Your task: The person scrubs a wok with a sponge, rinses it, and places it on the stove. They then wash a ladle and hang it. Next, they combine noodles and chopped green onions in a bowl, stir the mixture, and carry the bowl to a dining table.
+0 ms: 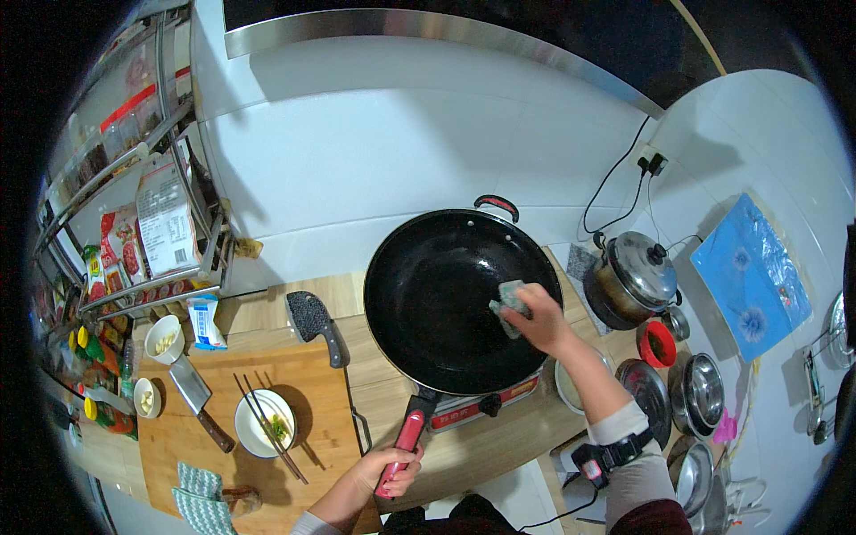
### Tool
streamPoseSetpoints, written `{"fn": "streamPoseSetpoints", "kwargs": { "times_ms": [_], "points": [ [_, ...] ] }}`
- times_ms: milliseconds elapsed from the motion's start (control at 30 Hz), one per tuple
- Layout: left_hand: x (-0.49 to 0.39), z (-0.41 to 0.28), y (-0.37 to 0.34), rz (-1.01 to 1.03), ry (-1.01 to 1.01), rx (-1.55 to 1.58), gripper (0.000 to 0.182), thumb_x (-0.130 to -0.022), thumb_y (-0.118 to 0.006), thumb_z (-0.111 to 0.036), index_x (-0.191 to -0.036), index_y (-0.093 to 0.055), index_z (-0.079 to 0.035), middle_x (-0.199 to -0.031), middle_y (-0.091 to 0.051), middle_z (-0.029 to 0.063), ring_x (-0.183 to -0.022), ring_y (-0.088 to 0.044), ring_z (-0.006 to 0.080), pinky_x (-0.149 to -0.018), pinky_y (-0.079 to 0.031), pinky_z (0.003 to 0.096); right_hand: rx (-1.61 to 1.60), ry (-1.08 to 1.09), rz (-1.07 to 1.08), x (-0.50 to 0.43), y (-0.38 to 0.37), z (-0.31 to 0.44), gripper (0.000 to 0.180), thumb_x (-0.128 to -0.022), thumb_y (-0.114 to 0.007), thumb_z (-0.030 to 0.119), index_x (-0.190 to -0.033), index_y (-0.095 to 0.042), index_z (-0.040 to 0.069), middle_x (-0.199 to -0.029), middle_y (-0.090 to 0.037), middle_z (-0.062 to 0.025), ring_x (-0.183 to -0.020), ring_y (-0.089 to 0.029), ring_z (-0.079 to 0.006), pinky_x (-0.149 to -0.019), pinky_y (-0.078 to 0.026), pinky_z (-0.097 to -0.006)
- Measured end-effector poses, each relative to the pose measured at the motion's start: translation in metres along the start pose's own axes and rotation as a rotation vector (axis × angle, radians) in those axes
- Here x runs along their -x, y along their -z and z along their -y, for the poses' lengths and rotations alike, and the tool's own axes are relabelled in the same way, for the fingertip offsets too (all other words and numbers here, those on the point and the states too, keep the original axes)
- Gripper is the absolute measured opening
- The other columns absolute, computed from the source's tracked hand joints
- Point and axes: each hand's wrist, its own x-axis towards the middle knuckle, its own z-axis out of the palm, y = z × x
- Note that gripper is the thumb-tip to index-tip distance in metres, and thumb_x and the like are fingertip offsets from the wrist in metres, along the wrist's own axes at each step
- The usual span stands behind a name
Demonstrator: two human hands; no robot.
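Observation:
A large black wok (441, 301) rests on a portable stove (461, 414) on the wooden counter. My left hand (394, 469) is closed around the red and black handle (409, 431) at the wok's near side. Inside the wok, against its right wall, my right hand (540, 319) presses a grey-green cloth (509, 294) with bunched fingers. The wok's dark inner surface has a wet-looking shine, and no food shows in it. A small loop handle (497, 202) stands at the far rim.
On the cutting board (321, 401) lie a cleaver (191, 384) and a white bowl (249, 428) with chopsticks across it. A black-bladed knife (314, 319) lies left of the wok. Right are a lidded pot (628, 281), a red bowl (658, 344) and metal bowls (703, 381). A rack (140, 294) stands left.

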Motion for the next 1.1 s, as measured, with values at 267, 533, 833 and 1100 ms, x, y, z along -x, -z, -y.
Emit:
{"fn": "streamPoseSetpoints", "kwargs": {
  "times_ms": [267, 533, 833, 1100],
  "points": [
    [0.003, 0.001, -0.008, -0.041, -0.04, 0.015, 0.014, -0.08, -0.048, -0.013, -0.088, -0.04, -0.005, -0.05, -0.036, 0.0053, -0.032, -0.03, 0.012, -0.028, -0.024, 0.0245, 0.473, -0.207, 0.721, -0.016, -0.084, -0.019, 0.036, -0.082, -0.046, 0.011, -0.118, -0.045, 0.011, -0.128, -0.03, -0.0149, -0.106, -0.042, -0.0331, -0.081, -0.043, -0.0467],
    [0.001, 0.0, -0.01, -0.027, -0.035, 0.018, 0.012, -0.08, -0.047, -0.013, -0.085, -0.039, -0.006, -0.049, -0.036, 0.0048, -0.032, -0.03, 0.0117, -0.028, -0.023, 0.0246, 0.517, -0.258, 0.977, -0.016, -0.097, -0.002, 0.032, -0.083, -0.044, 0.011, -0.114, -0.047, 0.008, -0.119, -0.038, -0.0161, -0.103, -0.042, -0.0368, -0.083, -0.043, -0.0467],
    [0.001, 0.002, -0.008, -0.032, -0.037, -0.004, 0.012, -0.081, -0.048, -0.016, -0.084, -0.039, -0.008, -0.049, -0.036, 0.0039, -0.032, -0.029, 0.0106, -0.029, -0.023, 0.0239, 0.535, -0.193, 1.091, -0.004, -0.081, 0.003, 0.044, -0.079, -0.046, 0.008, -0.123, -0.04, 0.01, -0.12, -0.037, -0.0181, -0.106, -0.041, -0.0367, -0.087, -0.04, -0.0425],
    [0.001, 0.002, -0.005, -0.004, -0.048, -0.046, 0.013, -0.082, -0.047, -0.019, -0.084, -0.039, -0.008, -0.049, -0.036, 0.0033, -0.031, -0.03, 0.0113, -0.029, -0.023, 0.0245, 0.515, -0.15, 0.968, -0.006, -0.082, -0.003, 0.032, -0.081, -0.043, 0.012, -0.112, -0.05, 0.013, -0.11, -0.048, -0.0154, -0.097, -0.05, -0.0349, -0.08, -0.044, -0.0436]
  ]
}}
